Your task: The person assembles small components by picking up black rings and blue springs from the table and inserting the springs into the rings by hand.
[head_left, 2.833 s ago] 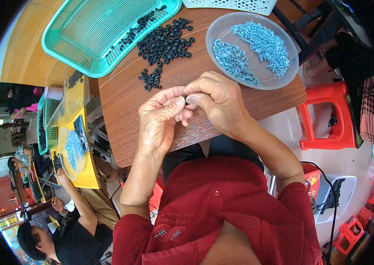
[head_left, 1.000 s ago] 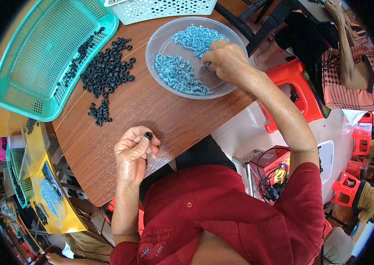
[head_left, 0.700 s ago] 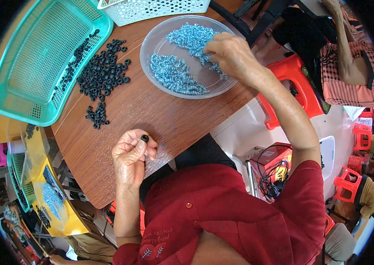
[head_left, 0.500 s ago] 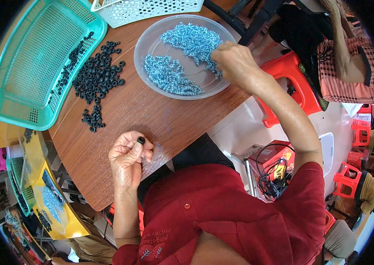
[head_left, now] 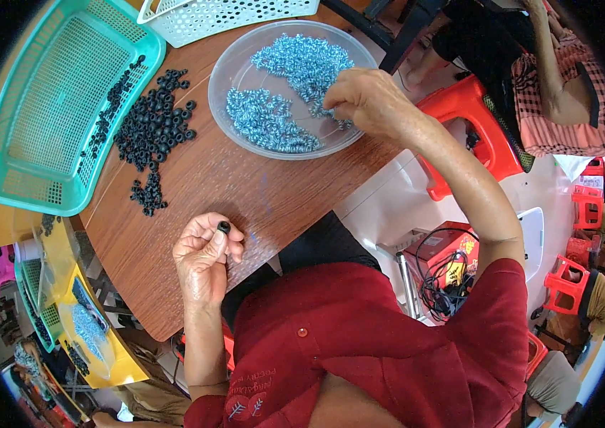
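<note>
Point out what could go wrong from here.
The black ring, pinched in the left hand's fingertips near the table edge, could slip and drop. The right hand, low over the clear tray, might scatter blue coils. The loose black pieces, heaped directly on the tabletop, could roll if bumped.

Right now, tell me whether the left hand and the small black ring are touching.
Touching: the head view shows the left hand holding the small black ring in a pinch grip, its thumb against it.
</note>
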{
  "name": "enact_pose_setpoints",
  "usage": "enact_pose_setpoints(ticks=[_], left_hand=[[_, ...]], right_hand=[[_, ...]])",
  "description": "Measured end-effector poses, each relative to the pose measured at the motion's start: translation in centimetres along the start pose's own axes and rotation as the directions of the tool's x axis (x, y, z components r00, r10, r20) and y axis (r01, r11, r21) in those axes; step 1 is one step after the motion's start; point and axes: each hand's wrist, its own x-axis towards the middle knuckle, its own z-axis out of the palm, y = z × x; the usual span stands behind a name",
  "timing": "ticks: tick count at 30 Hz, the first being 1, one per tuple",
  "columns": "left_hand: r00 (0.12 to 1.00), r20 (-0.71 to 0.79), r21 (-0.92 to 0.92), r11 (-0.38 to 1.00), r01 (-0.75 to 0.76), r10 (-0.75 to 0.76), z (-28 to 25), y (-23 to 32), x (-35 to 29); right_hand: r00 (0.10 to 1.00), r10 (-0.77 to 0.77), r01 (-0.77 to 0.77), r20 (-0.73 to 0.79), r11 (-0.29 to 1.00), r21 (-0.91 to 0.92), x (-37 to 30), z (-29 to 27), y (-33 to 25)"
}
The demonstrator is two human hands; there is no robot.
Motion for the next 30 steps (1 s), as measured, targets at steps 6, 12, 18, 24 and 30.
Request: enact_pose_setpoints(ticks=[6, 12, 18, 24, 30], left_hand=[[1.0, -0.012, 0.005, 1.0, -0.008, 0.008, 0.0, 0.0, -0.2], [1.0, -0.006, 0.004, 1.0, -0.018, 0.018, 0.0, -0.1, 0.0], [1.0, -0.017, -0.007, 1.0, -0.013, 0.013, 0.1, 0.1, 0.0], [1.0, -0.011, -0.013, 1.0, -0.014, 0.014, -0.1, 0.0, -0.1], [1.0, -0.026, 0.004, 1.0, -0.009, 0.009, 0.4, 0.1, 0.0]], right_hand=[[0.99, -0.074, 0.06, -0.119, 0.991, -0.119, 2.1, 1.2, -0.6], [0.991, -0.114, 0.093, -0.078, 0.968, -0.234, 5.1, 3.2, -1.5], [0.986, -0.156, 0.135, -0.052, 0.948, -0.289, 5.7, 4.3, -1.2], [0.979, -0.123, 0.103, -0.16, 0.986, -0.13, 4.5, 2.6, -1.6], [0.984, 0.171, -0.173, 0.043, 0.898, 0.404, 2.9, 0.0, -3.7]])
